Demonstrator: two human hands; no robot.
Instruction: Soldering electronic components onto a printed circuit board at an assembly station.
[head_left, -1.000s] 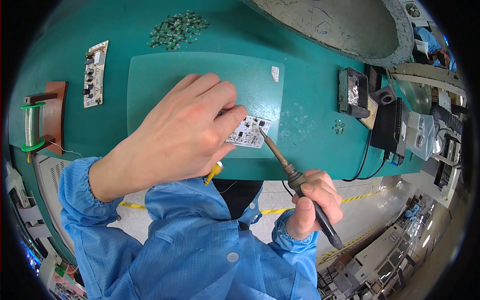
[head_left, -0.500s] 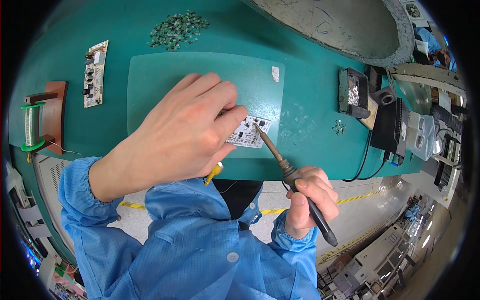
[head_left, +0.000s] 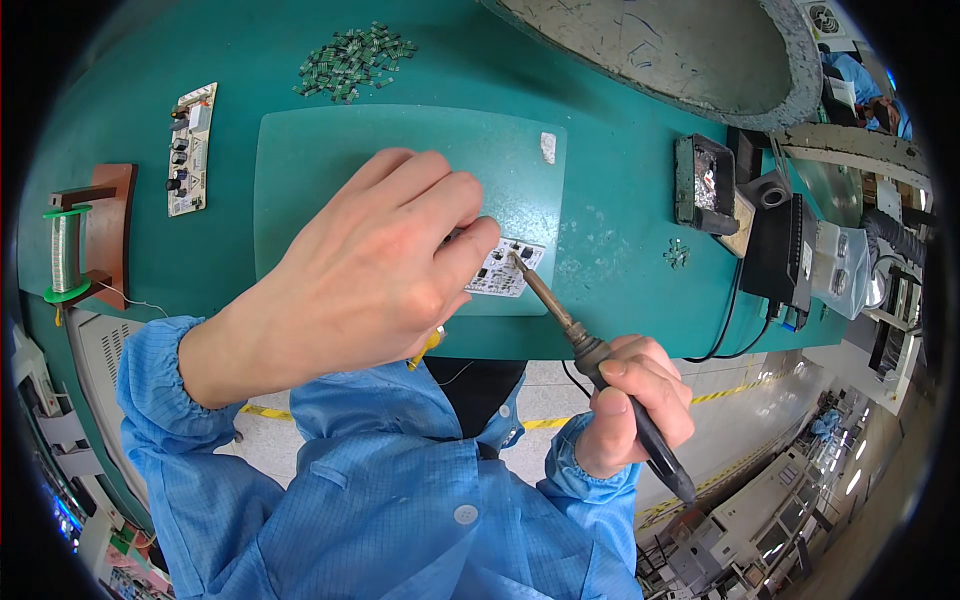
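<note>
Circuit board [head_left: 506,269] | small, light, stiff, likely fragile; near front edge of green mat [head_left: 320,160] | left hand [head_left: 370,270] presses it flat | right hand [head_left: 630,415] fist-grips soldering iron [head_left: 590,355], tip on board | hold by edges

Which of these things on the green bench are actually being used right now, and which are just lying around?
In use:
- left hand
- small circuit board
- right hand
- soldering iron
- green mat

Lying about:
- solder spool
- long circuit board
- pile of small components
- iron stand
</note>
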